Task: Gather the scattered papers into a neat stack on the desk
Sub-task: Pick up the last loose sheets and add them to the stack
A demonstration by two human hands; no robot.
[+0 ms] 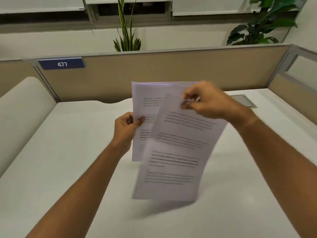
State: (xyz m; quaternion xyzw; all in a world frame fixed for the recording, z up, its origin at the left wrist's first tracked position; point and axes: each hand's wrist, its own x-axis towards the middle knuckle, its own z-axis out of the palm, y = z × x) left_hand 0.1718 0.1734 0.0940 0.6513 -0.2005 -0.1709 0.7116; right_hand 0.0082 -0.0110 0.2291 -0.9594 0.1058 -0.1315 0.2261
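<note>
Nearly gathered: left hand (127,127) pinches the papers (149,107), right hand (205,102) pinches a last sheet (175,152); squaring and laying on the table (68,152) remain.

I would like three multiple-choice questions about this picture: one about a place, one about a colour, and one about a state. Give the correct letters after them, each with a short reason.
1. Where is the sign with the number 477?
A. flat on the desk
B. on the partition, at the left
C. on the window

2. What colour is that sign?
A. dark blue
B. red
C. yellow

3. What is the state of the front sheet?
A. lying flat on the desk
B. crumpled into a ball
C. held in the air by its top

Answers:
1 B: the sign sits at the top of the partition, left of centre.
2 A: its plate is dark blue with white digits.
3 C: the right hand pinches the top of the front sheet, which hangs above the desk.
</note>
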